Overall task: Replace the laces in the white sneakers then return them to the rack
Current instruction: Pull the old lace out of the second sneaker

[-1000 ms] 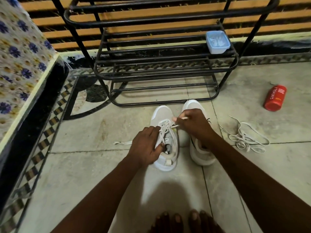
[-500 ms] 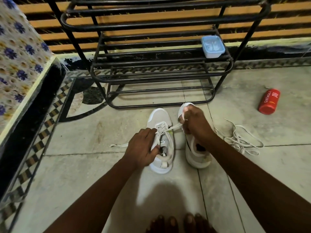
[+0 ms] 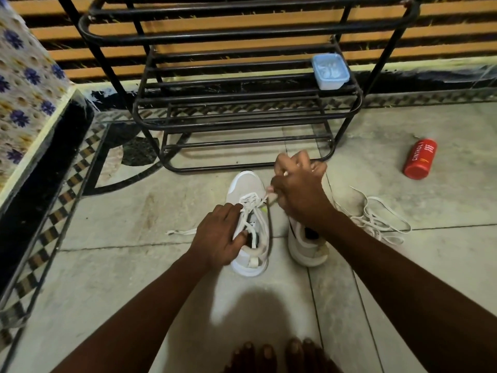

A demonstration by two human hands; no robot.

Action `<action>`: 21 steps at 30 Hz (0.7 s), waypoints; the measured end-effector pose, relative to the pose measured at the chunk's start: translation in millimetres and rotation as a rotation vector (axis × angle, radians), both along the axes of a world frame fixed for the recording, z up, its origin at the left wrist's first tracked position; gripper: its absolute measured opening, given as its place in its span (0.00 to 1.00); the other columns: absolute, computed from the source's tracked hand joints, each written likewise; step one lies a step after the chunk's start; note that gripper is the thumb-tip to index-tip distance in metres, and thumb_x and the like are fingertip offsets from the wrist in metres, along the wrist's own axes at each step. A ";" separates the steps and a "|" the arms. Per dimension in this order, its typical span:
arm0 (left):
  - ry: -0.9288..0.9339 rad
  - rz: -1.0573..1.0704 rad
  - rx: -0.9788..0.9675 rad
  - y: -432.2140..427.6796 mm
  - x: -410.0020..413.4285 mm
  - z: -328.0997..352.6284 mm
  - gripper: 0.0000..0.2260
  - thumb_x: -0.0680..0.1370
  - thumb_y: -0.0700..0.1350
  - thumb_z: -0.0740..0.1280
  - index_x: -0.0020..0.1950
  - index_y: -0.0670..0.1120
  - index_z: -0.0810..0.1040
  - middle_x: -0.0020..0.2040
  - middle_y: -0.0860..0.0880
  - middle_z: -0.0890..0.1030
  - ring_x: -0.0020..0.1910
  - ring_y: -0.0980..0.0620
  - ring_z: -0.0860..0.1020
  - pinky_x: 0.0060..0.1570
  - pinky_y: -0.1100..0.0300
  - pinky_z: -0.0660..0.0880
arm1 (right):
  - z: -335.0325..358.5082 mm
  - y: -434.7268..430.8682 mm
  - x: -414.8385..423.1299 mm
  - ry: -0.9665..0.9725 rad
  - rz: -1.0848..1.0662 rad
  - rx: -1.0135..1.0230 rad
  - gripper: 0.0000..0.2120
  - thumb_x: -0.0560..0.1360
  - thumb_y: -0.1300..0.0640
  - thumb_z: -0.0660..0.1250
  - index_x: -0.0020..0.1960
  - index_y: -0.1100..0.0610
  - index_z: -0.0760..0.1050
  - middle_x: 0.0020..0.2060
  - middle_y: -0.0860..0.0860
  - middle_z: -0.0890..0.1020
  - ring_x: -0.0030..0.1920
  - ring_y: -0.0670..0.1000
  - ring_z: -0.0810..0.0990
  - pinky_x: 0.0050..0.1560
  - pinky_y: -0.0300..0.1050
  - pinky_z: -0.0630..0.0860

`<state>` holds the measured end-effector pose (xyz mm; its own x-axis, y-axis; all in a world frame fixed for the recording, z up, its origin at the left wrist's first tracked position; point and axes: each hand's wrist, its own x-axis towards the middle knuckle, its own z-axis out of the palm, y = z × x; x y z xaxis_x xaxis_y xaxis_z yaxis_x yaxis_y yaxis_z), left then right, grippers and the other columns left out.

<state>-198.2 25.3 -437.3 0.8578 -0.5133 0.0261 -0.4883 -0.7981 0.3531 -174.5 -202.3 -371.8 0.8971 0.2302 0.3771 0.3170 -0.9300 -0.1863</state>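
Observation:
Two white sneakers stand side by side on the floor tiles before the black metal rack (image 3: 242,109). My left hand (image 3: 217,235) grips the left sneaker (image 3: 246,184) at its collar and tongue. A white lace (image 3: 250,203) is threaded through its upper eyelets, with one loose end (image 3: 180,232) trailing left on the floor. My right hand (image 3: 298,189) pinches the other lace end and holds it taut, up and to the right. That hand and wrist cover most of the right sneaker (image 3: 306,249), which shows no lace.
A loose pile of white laces (image 3: 376,219) lies on the floor right of the sneakers. A red bottle (image 3: 419,162) lies further right. A pale blue lidded box (image 3: 330,71) sits on a rack shelf. A black-edged ledge with patterned cloth (image 3: 27,103) borders the left. My toes (image 3: 274,356) show at the bottom.
My right hand has pulled the lace end farther up and away from the left sneaker, toward the rack. The left hand has kept its hold on the sneaker.

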 end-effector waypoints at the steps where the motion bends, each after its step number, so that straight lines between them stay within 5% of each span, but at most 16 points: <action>1: -0.001 -0.006 -0.003 -0.7 0.5 0.0 0.28 0.77 0.56 0.61 0.71 0.41 0.73 0.57 0.45 0.77 0.52 0.43 0.75 0.49 0.47 0.73 | 3.6 -0.5 3.5 -0.019 -0.095 0.156 0.11 0.73 0.54 0.73 0.33 0.54 0.79 0.49 0.46 0.75 0.54 0.53 0.69 0.46 0.47 0.53; 5: -0.006 -0.021 0.003 0.4 2.9 0.1 0.28 0.76 0.57 0.60 0.70 0.42 0.74 0.56 0.46 0.77 0.52 0.42 0.75 0.50 0.47 0.73 | 13.9 5.0 12.0 0.310 -0.179 1.334 0.12 0.77 0.69 0.66 0.35 0.63 0.78 0.41 0.54 0.81 0.42 0.52 0.84 0.45 0.47 0.75; 7: -0.007 -0.023 0.006 0.2 3.4 -0.2 0.27 0.76 0.56 0.61 0.71 0.42 0.74 0.56 0.46 0.77 0.52 0.43 0.75 0.50 0.47 0.73 | 8.0 9.8 9.4 0.429 -0.187 1.548 0.14 0.81 0.67 0.62 0.37 0.67 0.77 0.32 0.57 0.79 0.33 0.55 0.82 0.42 0.52 0.77; 11: 0.013 -0.013 -0.008 0.4 1.3 -0.2 0.29 0.75 0.57 0.59 0.70 0.41 0.74 0.56 0.44 0.78 0.52 0.42 0.75 0.49 0.47 0.74 | -3.5 2.8 9.3 0.379 -0.125 1.389 0.15 0.84 0.63 0.58 0.41 0.68 0.74 0.26 0.52 0.70 0.26 0.47 0.67 0.30 0.42 0.66; 14: 0.018 -0.002 -0.009 -0.7 1.9 0.8 0.29 0.75 0.57 0.58 0.70 0.41 0.74 0.56 0.44 0.78 0.52 0.41 0.76 0.49 0.48 0.74 | 6.0 -19.1 25.0 0.271 -0.185 1.204 0.16 0.83 0.57 0.59 0.38 0.61 0.75 0.27 0.51 0.72 0.27 0.50 0.68 0.29 0.47 0.66; 17: 0.020 -0.003 0.000 -1.1 1.7 1.9 0.29 0.75 0.57 0.58 0.70 0.41 0.75 0.56 0.44 0.78 0.52 0.41 0.76 0.49 0.47 0.74 | 9.7 -26.5 24.2 0.239 0.007 0.543 0.11 0.82 0.54 0.61 0.43 0.56 0.75 0.33 0.49 0.78 0.35 0.54 0.76 0.39 0.58 0.78; 19: 0.017 -0.007 -0.001 -0.1 1.8 1.5 0.29 0.75 0.57 0.58 0.70 0.41 0.75 0.56 0.44 0.78 0.52 0.41 0.76 0.48 0.47 0.75 | 7.6 -19.5 11.4 0.384 0.200 0.049 0.08 0.79 0.50 0.67 0.56 0.52 0.75 0.41 0.49 0.80 0.43 0.52 0.76 0.47 0.54 0.79; 21: 0.013 -0.008 -0.012 -0.1 1.8 0.9 0.28 0.75 0.57 0.59 0.70 0.42 0.75 0.56 0.45 0.77 0.51 0.42 0.75 0.48 0.47 0.74 | 2.8 -17.5 7.4 0.428 0.301 -0.190 0.14 0.78 0.49 0.69 0.61 0.52 0.79 0.45 0.51 0.81 0.50 0.54 0.77 0.50 0.51 0.76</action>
<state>-196.4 25.3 -436.4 0.8542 -0.5195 0.0209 -0.4895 -0.7901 0.3690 -167.1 -219.7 -369.0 0.8452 0.5285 -0.0794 0.5068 -0.8397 -0.1950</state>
